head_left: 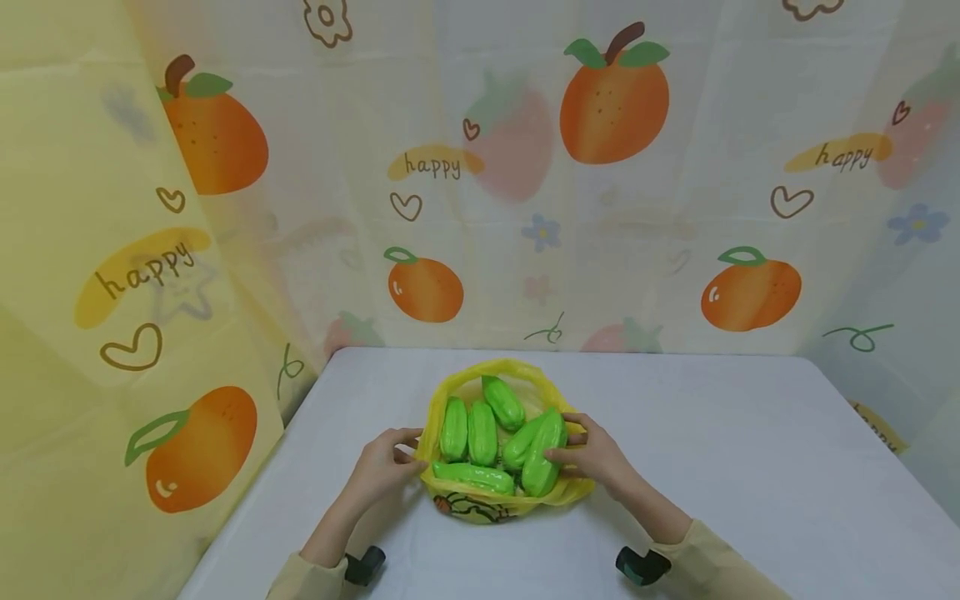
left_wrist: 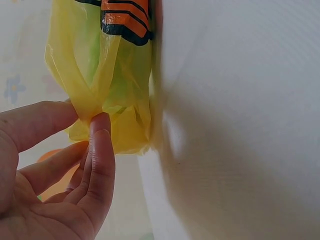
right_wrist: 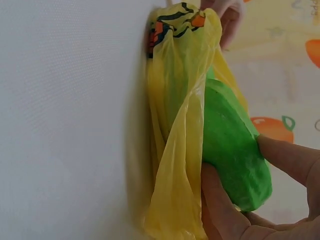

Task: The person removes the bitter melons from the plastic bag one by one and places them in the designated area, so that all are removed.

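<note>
A yellow plastic bag (head_left: 517, 367) stands wide-mouthed on the table with several plump, ridged green cucumber-like pieces (head_left: 482, 433) inside. My left hand (head_left: 382, 467) pinches the bag's left edge; the left wrist view shows the gathered film (left_wrist: 90, 102) between thumb and fingers. At the right side of the mouth, my right hand (head_left: 600, 458) holds a green cucumber-like piece (head_left: 543, 454) that leans near the rim. In the right wrist view, its fingers lie on both sides of that piece (right_wrist: 232, 145), beside the yellow film. The bag's bottom is mostly hidden.
A white-covered table (head_left: 712, 450) extends around the bag. Behind it hangs a curtain (head_left: 510, 250) printed with oranges and "happy", with another printed sheet (head_left: 90, 467) on the left. Dark wrist devices (head_left: 642, 567) sit at both sleeves.
</note>
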A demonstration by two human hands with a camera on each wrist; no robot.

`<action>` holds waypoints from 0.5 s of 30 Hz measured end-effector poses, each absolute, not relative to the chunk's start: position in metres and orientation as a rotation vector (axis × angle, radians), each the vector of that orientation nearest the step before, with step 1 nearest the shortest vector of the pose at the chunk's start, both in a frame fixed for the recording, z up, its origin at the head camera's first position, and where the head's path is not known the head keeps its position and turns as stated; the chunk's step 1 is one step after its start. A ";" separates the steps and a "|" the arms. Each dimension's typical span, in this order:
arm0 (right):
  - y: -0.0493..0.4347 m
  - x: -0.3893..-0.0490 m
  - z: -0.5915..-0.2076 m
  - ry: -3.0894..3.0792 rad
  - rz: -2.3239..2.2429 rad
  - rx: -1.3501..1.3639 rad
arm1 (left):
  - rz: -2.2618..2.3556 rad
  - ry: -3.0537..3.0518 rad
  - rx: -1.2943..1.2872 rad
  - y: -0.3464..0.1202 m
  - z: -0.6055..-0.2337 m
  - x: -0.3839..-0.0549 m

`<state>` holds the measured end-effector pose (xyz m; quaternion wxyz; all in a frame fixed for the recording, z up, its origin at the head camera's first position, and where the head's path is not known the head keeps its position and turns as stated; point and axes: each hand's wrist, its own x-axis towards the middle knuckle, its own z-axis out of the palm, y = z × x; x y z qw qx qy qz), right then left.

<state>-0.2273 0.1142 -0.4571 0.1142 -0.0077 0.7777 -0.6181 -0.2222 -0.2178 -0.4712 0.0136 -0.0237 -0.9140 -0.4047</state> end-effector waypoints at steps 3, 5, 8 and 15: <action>0.117 -0.228 -0.454 2.293 -1.811 -0.016 | -1.257 -2.845 -0.076 -0.218 -0.471 -0.223; 0.118 -0.229 -0.452 2.298 -1.810 -0.005 | -1.261 -2.841 -0.079 -0.218 -0.471 -0.223; 0.121 -0.230 -0.450 2.305 -1.798 0.012 | -1.272 -2.833 -0.083 -0.219 -0.472 -0.223; 0.129 -0.232 -0.444 2.299 -1.805 -0.007 | -1.279 -2.818 -0.094 -0.220 -0.473 -0.223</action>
